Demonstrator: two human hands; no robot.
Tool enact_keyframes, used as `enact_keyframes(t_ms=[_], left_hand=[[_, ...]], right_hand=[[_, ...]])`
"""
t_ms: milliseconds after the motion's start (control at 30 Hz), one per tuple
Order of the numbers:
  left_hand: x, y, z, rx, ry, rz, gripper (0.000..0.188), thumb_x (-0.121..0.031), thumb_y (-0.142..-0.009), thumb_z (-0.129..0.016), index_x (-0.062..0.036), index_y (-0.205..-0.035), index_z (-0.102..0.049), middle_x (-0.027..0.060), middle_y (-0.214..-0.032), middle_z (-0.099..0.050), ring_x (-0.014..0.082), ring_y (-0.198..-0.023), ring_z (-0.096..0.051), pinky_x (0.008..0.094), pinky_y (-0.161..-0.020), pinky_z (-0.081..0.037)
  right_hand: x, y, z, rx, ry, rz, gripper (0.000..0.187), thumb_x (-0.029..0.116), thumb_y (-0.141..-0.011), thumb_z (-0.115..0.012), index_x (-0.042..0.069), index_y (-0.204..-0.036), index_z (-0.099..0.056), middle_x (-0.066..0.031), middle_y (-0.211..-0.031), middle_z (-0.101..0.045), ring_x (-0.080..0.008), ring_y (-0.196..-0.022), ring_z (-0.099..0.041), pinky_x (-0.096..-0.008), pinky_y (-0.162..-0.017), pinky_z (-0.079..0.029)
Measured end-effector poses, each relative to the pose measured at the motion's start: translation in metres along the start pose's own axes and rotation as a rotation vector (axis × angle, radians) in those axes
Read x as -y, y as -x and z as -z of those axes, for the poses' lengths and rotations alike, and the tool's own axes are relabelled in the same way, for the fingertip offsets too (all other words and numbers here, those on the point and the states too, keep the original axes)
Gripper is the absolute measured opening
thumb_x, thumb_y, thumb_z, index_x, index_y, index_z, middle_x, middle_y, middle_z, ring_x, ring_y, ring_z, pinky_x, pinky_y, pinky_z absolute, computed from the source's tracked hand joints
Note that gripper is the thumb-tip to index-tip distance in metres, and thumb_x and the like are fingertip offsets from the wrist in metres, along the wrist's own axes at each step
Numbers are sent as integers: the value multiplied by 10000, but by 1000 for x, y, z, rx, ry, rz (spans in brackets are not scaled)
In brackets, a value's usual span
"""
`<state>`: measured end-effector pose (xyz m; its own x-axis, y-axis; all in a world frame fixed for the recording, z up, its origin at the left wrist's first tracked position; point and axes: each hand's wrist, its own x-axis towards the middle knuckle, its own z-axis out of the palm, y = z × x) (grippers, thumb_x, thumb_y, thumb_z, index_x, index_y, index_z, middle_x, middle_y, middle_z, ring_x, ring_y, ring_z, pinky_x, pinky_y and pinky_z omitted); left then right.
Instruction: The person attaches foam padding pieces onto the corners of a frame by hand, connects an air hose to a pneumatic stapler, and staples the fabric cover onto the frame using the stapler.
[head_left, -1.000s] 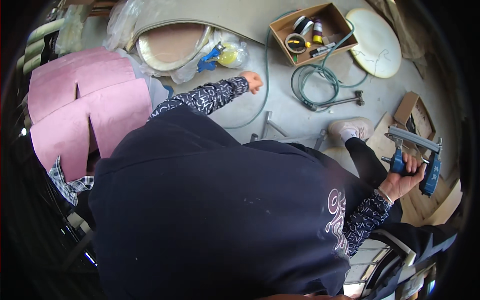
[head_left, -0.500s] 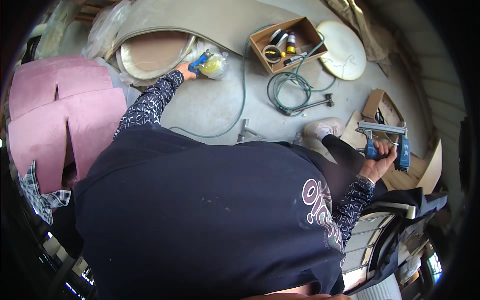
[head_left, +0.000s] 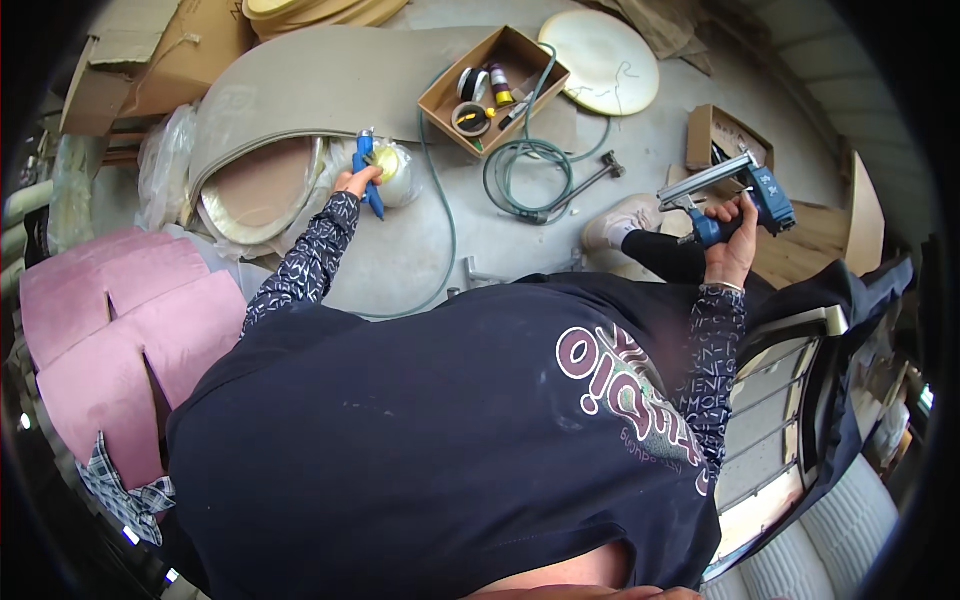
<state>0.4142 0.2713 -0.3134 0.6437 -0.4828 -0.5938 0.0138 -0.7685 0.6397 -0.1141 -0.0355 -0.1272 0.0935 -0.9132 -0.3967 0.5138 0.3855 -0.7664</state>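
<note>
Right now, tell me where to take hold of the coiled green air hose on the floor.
Grip the coiled green air hose on the loops' near side, coming from above. It lies flat on the grey concrete floor, clear of the open cardboard box, so fingers can likely close around the bundled loops.

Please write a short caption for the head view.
Left hand grips a blue tool; right hand holds a blue staple gun.

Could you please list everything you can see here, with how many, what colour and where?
Staple gun: one, blue and silver, in right hand.
Blue-handled tool: one, in left hand, upper middle.
Cardboard box: one, brown, holding tape rolls, top centre.
Air hose: one, green, coiled on floor.
Round disc: one, cream, top right.
Foam pieces: two, pink, left.
Shoe: one, pale, right of hose.
Left hand: gripping tool.
Right hand: gripping staple gun.
</note>
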Motion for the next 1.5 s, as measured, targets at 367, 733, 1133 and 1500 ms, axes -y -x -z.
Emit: enact_keyframes(t_ms=[367, 733, 1133, 1500], left_hand=[[-152, 116, -51, 513, 147, -272, 451, -426, -810, -690, 0, -955, -667, 43, -812, -645, 121, -760, -585, 254, -706, -447], [-194, 142, -108, 576, 178, -285, 360, -289, -804, -702, 7, -1001, -650, 65, -797, -655, 144, -741, -626, 292, -700, -497], [-156, 130, -103, 598, -67, -149, 415, -275, -781, -727, 19, -1047, -605, 35, -814, -570, 99, -754, -537, 259, -703, -446], [-223, 160, -131, 1057, 669, -64, 647, -391, -875, -613, 59, -1312, -453, 138, -1199, -568, 212, -1139, -523, 347, -1017, -362]], right_hand=[[-75, -91, 47, -187, 239, -275, 149, 113, -881, -662, 16, -886, -550, -80, -743, -583, -205, -668, -588, -371, -651, -529], [-158, -107, 33, -170, 419, -518, 194, 150, -884, -663, -31, -899, -596, -93, -758, -631, -195, -653, -601, -321, -615, -493], [-212, -130, -20, 224, 629, -493, 521, 304, -874, -672, -64, -1219, -544, -115, -1054, -663, -178, -939, -628, -257, -824, -475], [-70, -18, -73, 837, 1502, -480, 282, 151, -856, -646, -13, -1084, -626, -95, -941, -695, -188, -786, -662, -311, -764, -526]])
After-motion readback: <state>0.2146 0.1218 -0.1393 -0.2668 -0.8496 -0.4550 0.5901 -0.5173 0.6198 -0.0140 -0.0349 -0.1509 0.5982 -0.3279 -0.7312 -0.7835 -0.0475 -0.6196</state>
